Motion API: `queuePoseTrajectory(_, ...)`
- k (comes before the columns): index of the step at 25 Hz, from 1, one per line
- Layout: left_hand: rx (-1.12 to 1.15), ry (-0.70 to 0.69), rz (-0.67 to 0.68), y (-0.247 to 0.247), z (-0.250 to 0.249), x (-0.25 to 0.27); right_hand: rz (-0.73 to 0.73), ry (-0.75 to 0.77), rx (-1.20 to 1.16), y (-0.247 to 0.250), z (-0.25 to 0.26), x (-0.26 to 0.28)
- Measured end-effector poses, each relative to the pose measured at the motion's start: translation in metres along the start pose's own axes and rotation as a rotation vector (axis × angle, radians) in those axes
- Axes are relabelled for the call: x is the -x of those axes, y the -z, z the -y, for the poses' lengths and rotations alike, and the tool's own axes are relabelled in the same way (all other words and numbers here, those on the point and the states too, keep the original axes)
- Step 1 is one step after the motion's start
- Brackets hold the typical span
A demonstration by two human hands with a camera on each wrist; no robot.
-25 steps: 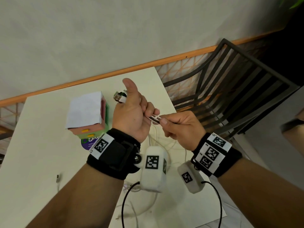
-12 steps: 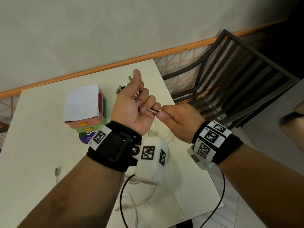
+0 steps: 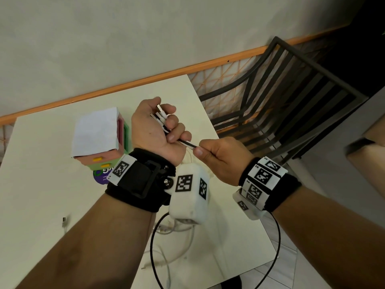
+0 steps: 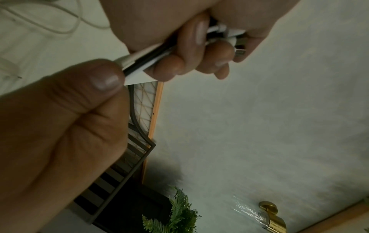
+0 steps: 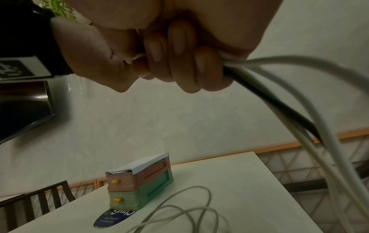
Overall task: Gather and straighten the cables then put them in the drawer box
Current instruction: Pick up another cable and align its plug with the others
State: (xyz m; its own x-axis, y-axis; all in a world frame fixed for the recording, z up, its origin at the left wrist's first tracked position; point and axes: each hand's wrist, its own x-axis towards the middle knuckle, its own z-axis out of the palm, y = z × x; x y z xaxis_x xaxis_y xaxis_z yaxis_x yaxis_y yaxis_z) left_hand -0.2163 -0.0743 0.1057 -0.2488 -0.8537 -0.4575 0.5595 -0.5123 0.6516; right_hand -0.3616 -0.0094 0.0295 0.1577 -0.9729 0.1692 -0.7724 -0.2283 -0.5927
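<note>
We wear a wide black band (image 3: 139, 180) on the left wrist, fastened with a black buckle and carrying a white tag printed with a square black code. Bolted beside it by a silver screw hangs a white padded camera box (image 3: 190, 195) with two more codes, and a thin black lead (image 3: 153, 245) loops from it. Our right wrist has a black band (image 3: 279, 191) under white code tiles (image 3: 264, 174); both forearms are bare
</note>
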Motion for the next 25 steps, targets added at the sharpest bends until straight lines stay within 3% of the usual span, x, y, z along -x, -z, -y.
queuePoseTrajectory(7,-0.012,-0.031,0.007,0.001,0.002,-0.004,0.025,-0.005,-0.03,-0.001,0.003,0.001)
queuePoseTrajectory(11,0.054,-0.096,0.153,0.003,0.01,-0.003,-0.044,-0.02,-0.18,-0.001,0.007,-0.006)
queuePoseTrajectory(14,-0.126,-0.112,0.237,0.006,0.032,-0.003,-0.125,-0.007,-0.258,-0.001,0.009,-0.013)
queuePoseTrajectory(16,-0.229,-0.111,0.155,0.001,0.033,-0.005,-0.102,0.016,-0.208,-0.002,0.01,-0.013)
queuePoseTrajectory(18,-0.18,-0.066,0.055,-0.005,0.022,-0.006,-0.057,-0.001,-0.137,0.0,0.012,-0.011)
queuePoseTrajectory(22,-0.128,-0.012,0.099,-0.008,0.013,0.002,0.036,-0.04,-0.126,0.01,0.011,-0.007)
queuePoseTrajectory(25,-0.225,-0.016,0.212,-0.017,0.027,0.015,0.073,-0.194,-0.291,0.015,-0.007,-0.005)
